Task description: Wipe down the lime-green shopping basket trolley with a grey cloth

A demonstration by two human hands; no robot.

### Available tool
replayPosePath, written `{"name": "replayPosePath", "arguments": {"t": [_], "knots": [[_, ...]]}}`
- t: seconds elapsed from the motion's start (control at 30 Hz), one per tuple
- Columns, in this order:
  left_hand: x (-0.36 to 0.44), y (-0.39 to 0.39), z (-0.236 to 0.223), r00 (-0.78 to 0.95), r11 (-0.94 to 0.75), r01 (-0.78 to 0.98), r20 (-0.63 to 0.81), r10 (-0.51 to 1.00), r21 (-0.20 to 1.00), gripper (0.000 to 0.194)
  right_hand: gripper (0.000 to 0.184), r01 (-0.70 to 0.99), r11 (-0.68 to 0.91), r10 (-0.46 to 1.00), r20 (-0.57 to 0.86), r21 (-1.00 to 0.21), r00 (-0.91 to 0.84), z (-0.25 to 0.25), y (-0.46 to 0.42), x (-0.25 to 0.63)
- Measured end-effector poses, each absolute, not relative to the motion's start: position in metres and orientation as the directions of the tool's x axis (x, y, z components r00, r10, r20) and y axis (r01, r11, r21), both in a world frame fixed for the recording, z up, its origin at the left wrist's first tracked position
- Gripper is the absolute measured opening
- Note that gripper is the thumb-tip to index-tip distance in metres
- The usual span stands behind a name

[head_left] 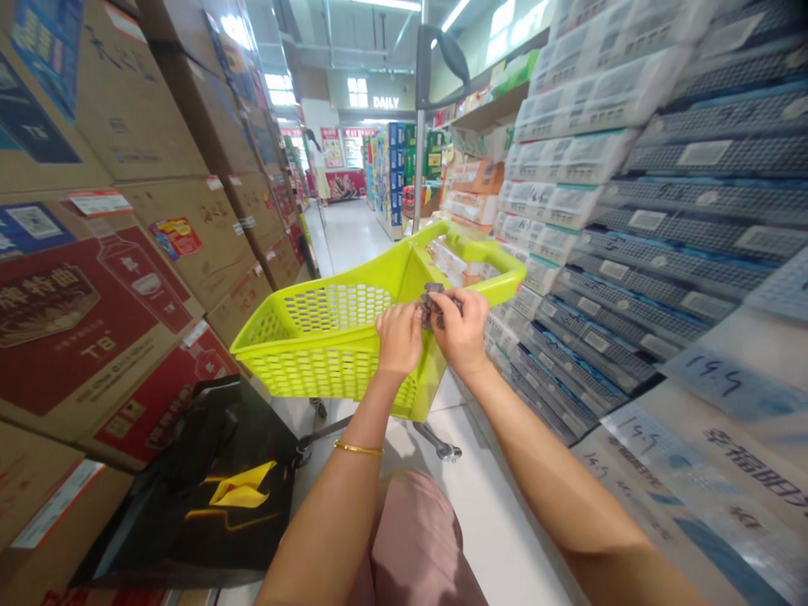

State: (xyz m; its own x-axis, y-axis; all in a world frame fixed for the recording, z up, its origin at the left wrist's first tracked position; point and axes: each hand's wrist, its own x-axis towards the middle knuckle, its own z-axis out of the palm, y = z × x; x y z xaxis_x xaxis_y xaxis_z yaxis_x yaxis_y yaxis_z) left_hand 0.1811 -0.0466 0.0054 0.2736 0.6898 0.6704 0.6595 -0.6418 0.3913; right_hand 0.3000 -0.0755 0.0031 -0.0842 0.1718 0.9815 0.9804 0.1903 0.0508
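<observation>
A lime-green plastic shopping cart (341,358) stands right in front of me, its basket a lattice of slots. My left hand (401,337) is closed over the basket's near rim, thumb side against a crumpled grey-brown cloth (433,295). Pinched in the bent fingers of my right hand (463,331), that cloth lies at the cart's back corner, beside the handle (505,278). The undersides of both hands' fingers are partly hidden. A gold bracelet (358,448) circles my left wrist.
Stacked cardboard boxes (94,311) wall the left side. A black bag (215,497) with yellow markings sits low beside them. Stacked packaged goods (606,261) rise on the right. A metal pole (420,135) stands behind the cart. Farther along the aisle is a person (317,164).
</observation>
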Motion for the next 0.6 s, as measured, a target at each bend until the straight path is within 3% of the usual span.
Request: {"name": "replayPosePath", "arguments": {"t": [0.13,0.37,0.6], "knots": [[0.181,-0.041,0.001,0.224,-0.638,0.637,0.688,0.690,0.433,0.039,0.021,0.980,0.198,0.234,0.969,0.031,-0.078,-0.012,-0.072,0.300],[0.179,-0.037,-0.001,0.167,-0.654,0.589,0.721,0.672,0.474,0.039,0.020,0.973,0.225,0.197,0.975,0.056,-0.101,-0.039,-0.077,0.294],[0.169,-0.037,0.001,0.195,-0.680,0.560,0.723,0.663,0.472,0.039,0.021,0.950,0.282,0.393,0.886,0.137,-0.245,-0.099,-0.093,0.282]]}}
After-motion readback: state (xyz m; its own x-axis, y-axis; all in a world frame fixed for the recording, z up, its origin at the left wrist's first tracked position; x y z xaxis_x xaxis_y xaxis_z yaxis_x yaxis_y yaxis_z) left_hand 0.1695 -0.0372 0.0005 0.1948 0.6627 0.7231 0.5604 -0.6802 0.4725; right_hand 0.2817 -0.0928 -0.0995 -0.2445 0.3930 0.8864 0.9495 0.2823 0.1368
